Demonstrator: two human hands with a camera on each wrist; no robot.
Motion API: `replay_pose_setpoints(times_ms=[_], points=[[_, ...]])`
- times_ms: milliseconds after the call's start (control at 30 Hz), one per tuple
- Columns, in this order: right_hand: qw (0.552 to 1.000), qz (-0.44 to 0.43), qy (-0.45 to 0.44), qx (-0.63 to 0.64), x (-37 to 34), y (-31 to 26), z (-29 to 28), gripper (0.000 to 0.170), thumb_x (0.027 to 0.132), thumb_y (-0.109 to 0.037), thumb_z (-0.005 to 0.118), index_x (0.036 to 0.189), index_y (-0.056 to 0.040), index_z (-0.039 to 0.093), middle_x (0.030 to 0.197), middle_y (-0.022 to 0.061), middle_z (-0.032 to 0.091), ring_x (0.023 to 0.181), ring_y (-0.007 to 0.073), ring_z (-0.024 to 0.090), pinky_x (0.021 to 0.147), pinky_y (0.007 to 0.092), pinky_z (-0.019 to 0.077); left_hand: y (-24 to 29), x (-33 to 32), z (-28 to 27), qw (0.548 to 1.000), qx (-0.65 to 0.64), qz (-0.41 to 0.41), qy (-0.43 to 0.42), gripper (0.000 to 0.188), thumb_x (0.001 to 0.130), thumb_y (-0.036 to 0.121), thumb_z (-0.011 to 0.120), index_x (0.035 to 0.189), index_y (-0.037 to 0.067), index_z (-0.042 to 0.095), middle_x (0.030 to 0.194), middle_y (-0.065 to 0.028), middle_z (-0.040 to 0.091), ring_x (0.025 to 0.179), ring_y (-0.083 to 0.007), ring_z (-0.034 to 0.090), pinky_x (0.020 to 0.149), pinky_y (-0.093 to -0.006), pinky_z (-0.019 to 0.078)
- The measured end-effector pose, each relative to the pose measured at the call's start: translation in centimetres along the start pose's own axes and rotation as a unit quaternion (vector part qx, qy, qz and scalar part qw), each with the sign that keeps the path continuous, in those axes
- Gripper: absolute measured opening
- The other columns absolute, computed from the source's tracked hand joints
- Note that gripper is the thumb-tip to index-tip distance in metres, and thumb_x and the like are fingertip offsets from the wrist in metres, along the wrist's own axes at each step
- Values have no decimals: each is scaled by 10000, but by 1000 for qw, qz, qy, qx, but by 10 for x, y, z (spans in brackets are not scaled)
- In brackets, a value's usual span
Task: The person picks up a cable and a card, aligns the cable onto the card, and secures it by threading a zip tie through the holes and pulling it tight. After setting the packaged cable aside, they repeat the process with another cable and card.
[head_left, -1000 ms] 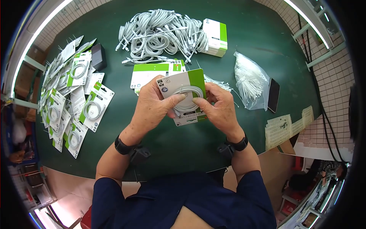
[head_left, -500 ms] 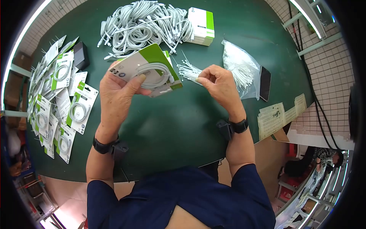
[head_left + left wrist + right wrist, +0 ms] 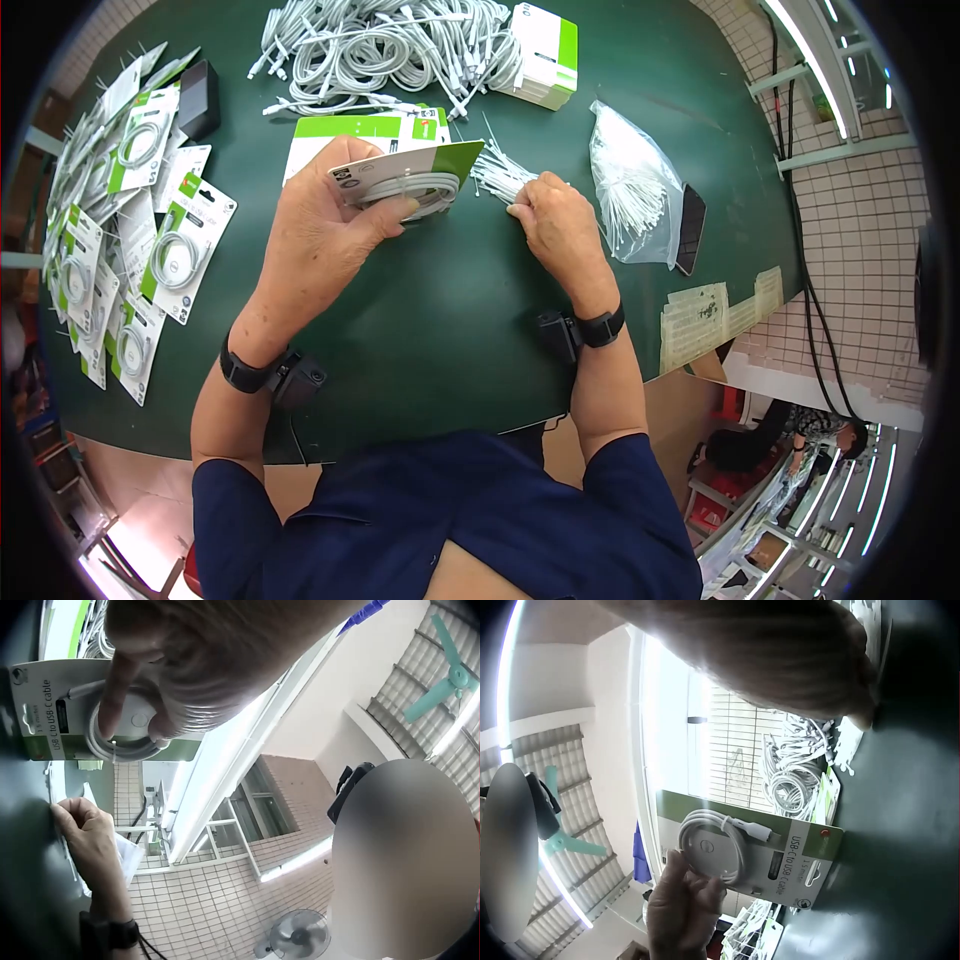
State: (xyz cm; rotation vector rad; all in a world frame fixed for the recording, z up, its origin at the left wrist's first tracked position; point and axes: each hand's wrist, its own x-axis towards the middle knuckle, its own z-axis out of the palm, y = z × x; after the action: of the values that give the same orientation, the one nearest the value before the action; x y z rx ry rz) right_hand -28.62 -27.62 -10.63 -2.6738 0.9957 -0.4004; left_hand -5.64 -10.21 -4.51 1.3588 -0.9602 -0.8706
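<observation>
Green tabletop [image 3: 480, 340] | carded cable [image 3: 425, 184] above it, pinched in left hand [image 3: 322, 225] | right hand [image 3: 562, 228] at white ties [image 3: 500, 172], hold unclear | likely light, card bendable, coil springy; best pinch coil and card together

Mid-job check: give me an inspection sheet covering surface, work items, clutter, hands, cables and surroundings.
Surface: dark green table; yellowed paper at its right edge.
Work items: printed card bearing a coiled cable; loose white ties on the table.
Clutter: heap of filled cards and black box at left; bag of ties and phone at right.
Hands: left hand holds the card; right hand is at the ties, its grip unclear.
Cables: loose cable pile at the far side, beside a card stack.
Surroundings: tiled wall; a fan; another person at lower right.
</observation>
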Motion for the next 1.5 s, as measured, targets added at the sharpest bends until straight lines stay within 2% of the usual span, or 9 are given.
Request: replay_pose_setpoints(times_ms=[133,367,667,800,933,1067,1167,1300,1500], points=[[1000,-8,7,20,-1,-1,-3,131,924,-136,731,950,-19,676,881,173,670,888,405,664,787,504,523,2,0,1,998,-10,58,-17,249,955,43,754,1162,-22,632,1041,-85,744,853,-127,689,763,-263,602],[999,11,-46,11,-7,-4,-13,130,912,-123,735,983,-21,699,930,178,686,899,401,676,804,495,537,3,0,-6,999,-32,-1,-35,320,1058,208,682,1239,-55,710,1119,-120,750,925,-155,719,756,-286,621],[999,14,-41,-31,-11,-3,-30,83,902,-124,730,926,-45,735,914,184,719,893,391,697,824,488,549,5,-7,-5,997,-58,33,-40,332,1073,213,661,1243,-66,719,1142,-134,745,933,-188,735,777,-303,637],[994,14,-107,-18,-11,2,-35,91,897,-120,730,930,-35,737,917,186,725,889,391,700,815,485,555,10,-9,0,996,-44,76,-26,315,1070,194,661,1239,-64,725,1147,-133,744,943,-201,740,786,-305,638],[993,79,-74,-38,-10,-1,-34,107,895,-119,735,928,-18,733,879,188,711,874,384,697,783,467,563,7,-11,3,991,-76,110,6,288,1064,166,668,1239,-54,732,1170,-144,745,974,-197,738,806,-308,629],[994,-1,26,104,-4,-12,-46,74,895,-53,749,945,-6,722,894,146,715,834,317,713,739,398,574,9,-8,5,987,-46,156,18,234,1021,131,720,1187,-31,752,1160,-145,761,1033,-230,749,863,-335,620],[928,-41,126,348,-2,-23,-49,101,887,34,759,965,-13,714,933,97,707,815,230,706,723,319,571,-1,-2,0,956,111,272,4,198,930,78,801,1106,-3,761,1129,-143,776,1084,-294,757,923,-371,609],[908,-181,206,316,0,-33,-49,188,866,104,762,995,-27,722,979,71,690,821,182,693,726,288,575,0,2,9,903,210,374,17,255,807,40,872,1027,16,745,1083,-130,782,1104,-351,754,945,-393,606],[891,-242,221,314,0,-36,-44,210,858,107,770,1005,-37,727,959,107,717,820,204,703,711,307,582,-12,8,7,859,266,436,32,295,736,15,888,971,22,710,1071,-124,778,1097,-352,755,930,-401,612]])
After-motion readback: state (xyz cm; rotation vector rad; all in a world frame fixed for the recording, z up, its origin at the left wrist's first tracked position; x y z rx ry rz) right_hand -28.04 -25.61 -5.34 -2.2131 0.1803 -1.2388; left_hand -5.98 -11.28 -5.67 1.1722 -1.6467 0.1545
